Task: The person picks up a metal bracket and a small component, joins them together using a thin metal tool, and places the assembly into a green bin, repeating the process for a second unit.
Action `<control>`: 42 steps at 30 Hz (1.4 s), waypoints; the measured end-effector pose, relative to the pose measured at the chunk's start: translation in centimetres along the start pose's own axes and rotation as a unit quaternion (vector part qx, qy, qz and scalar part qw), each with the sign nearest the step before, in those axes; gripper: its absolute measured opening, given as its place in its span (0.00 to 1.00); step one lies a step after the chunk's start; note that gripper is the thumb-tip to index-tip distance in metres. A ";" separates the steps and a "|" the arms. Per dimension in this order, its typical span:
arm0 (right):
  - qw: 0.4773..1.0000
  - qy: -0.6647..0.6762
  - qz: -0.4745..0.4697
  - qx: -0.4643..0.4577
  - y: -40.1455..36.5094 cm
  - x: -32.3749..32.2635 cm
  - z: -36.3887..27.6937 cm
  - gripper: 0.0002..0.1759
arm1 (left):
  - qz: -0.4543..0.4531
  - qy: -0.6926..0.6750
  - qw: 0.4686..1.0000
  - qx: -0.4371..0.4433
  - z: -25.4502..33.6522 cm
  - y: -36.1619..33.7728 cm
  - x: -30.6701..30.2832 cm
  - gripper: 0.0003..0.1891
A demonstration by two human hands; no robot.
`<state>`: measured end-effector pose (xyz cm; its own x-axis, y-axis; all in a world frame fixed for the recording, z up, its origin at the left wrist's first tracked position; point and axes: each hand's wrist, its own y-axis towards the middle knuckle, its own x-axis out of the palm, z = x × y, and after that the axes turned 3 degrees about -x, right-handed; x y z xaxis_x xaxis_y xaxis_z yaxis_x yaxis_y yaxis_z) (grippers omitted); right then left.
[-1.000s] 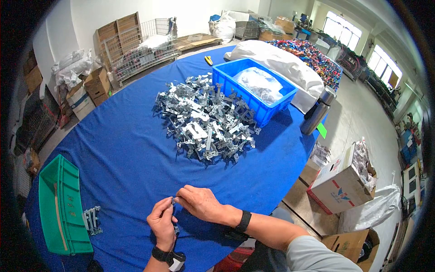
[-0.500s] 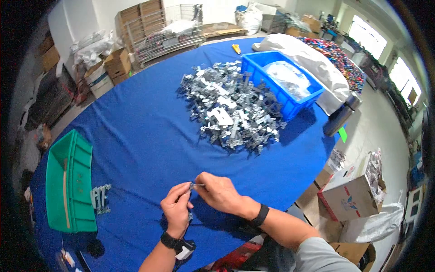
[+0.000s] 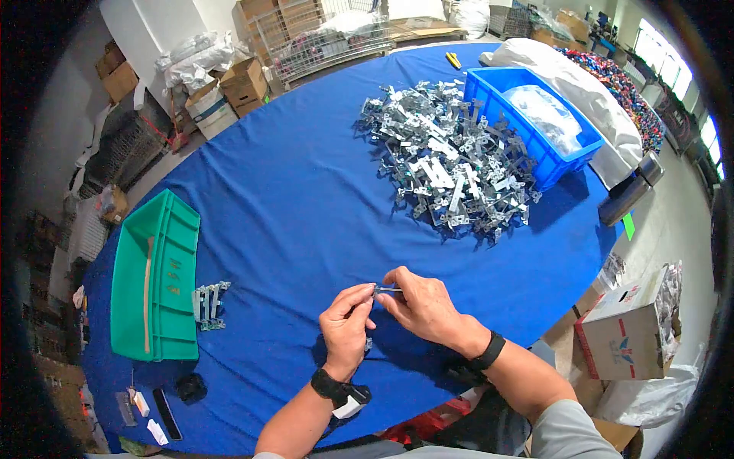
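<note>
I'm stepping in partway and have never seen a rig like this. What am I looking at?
There's no robot here. Every picture comes from one camera worn on a person's head, looking forward and down. The left hand and right hand meet at the fingertips around a small metal-looking piece, too small to identify. On the blue cloth lie a pile of metal parts, a blue bin, a green bin with a few more parts beside it, and a flask.
</note>
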<state>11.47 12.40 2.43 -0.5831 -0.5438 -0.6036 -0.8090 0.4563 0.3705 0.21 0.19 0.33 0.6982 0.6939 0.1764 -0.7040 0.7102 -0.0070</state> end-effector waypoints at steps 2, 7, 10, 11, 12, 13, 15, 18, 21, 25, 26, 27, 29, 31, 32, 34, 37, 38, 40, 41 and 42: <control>1.000 -0.012 0.016 -0.010 0.0 0.1 0.1 0.10 | -0.004 -0.002 1.000 0.003 0.0 0.0 0.0 0.10; 0.999 -0.034 0.009 -0.015 -0.1 0.2 0.2 0.11 | 0.003 0.020 1.000 -0.002 0.2 -0.1 0.1 0.09; 0.999 -0.021 0.017 -0.021 0.0 0.2 0.0 0.10 | 0.000 0.014 1.000 -0.005 0.1 -0.1 0.0 0.10; 0.999 -0.006 0.024 -0.023 0.0 0.2 0.0 0.10 | 0.002 0.014 1.000 -0.005 0.1 -0.1 0.0 0.10; 0.999 -0.004 0.023 -0.024 0.0 0.2 0.1 0.10 | -0.007 0.016 1.000 -0.004 0.1 -0.1 -0.1 0.10; 1.000 -0.011 0.008 -0.012 0.0 0.3 0.2 0.11 | -0.017 0.017 1.000 -0.003 0.1 -0.1 -0.1 0.11; 1.000 -0.017 -0.009 0.000 -0.1 0.4 0.3 0.12 | -0.016 0.022 1.000 -0.002 0.1 -0.1 -0.2 0.11; 0.999 -0.031 -0.009 -0.006 0.0 0.4 0.3 0.13 | -0.011 0.025 1.000 0.000 0.2 -0.1 0.0 0.11; 1.000 -0.027 -0.006 -0.011 -0.1 0.4 0.4 0.13 | -0.007 0.026 1.000 -0.004 0.3 -0.1 0.0 0.10; 0.999 -0.040 -0.011 -0.016 -0.2 0.4 0.6 0.12 | -0.007 0.023 1.000 -0.001 0.2 -0.1 0.1 0.10; 0.999 -0.042 -0.011 -0.021 -0.1 0.4 0.7 0.12 | -0.006 0.023 1.000 0.000 0.2 -0.1 0.0 0.10; 0.999 -0.042 -0.011 -0.021 -0.1 0.4 0.6 0.12 | -0.008 0.023 1.000 0.002 0.1 -0.1 0.0 0.10; 0.999 -0.012 0.014 -0.029 0.1 0.1 0.2 0.12 | -0.008 0.022 1.000 0.004 0.1 0.0 0.0 0.10; 1.000 -0.006 0.008 -0.018 0.1 0.0 -0.1 0.11 | -0.008 0.019 1.000 0.005 0.1 -0.1 0.0 0.10; 1.000 0.000 0.002 -0.007 0.1 -0.1 -0.1 0.11 | -0.008 0.019 1.000 0.005 0.2 -0.1 0.0 0.10; 1.000 -0.026 -0.013 -0.001 0.0 0.1 0.4 0.11 | -0.014 0.038 0.999 -0.003 0.2 -0.1 -0.1 0.10; 1.000 -0.026 -0.010 0.003 0.0 0.0 0.2 0.11 | -0.020 0.037 0.999 0.000 0.1 -0.1 -0.1 0.10; 1.000 0.000 0.007 0.001 0.1 0.0 0.1 0.12 | -0.020 0.037 0.999 0.000 0.1 -0.1 -0.1 0.10; 1.000 0.005 0.011 0.000 0.1 0.2 0.2 0.12 | -0.010 0.029 1.000 0.005 0.1 0.0 0.0 0.10; 1.000 0.010 0.015 -0.001 0.1 0.2 0.2 0.12 | -0.010 0.029 1.000 0.004 0.1 -0.1 0.0 0.10; 1.000 0.010 0.015 0.000 0.1 0.1 0.1 0.12 | -0.008 0.030 1.000 0.004 0.2 -0.1 0.0 0.10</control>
<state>11.36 12.39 2.34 -0.6092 -0.5434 -0.5776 -0.7906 0.4735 0.3884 0.28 0.08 0.48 0.7151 0.6890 0.1177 -0.6942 0.7198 0.0041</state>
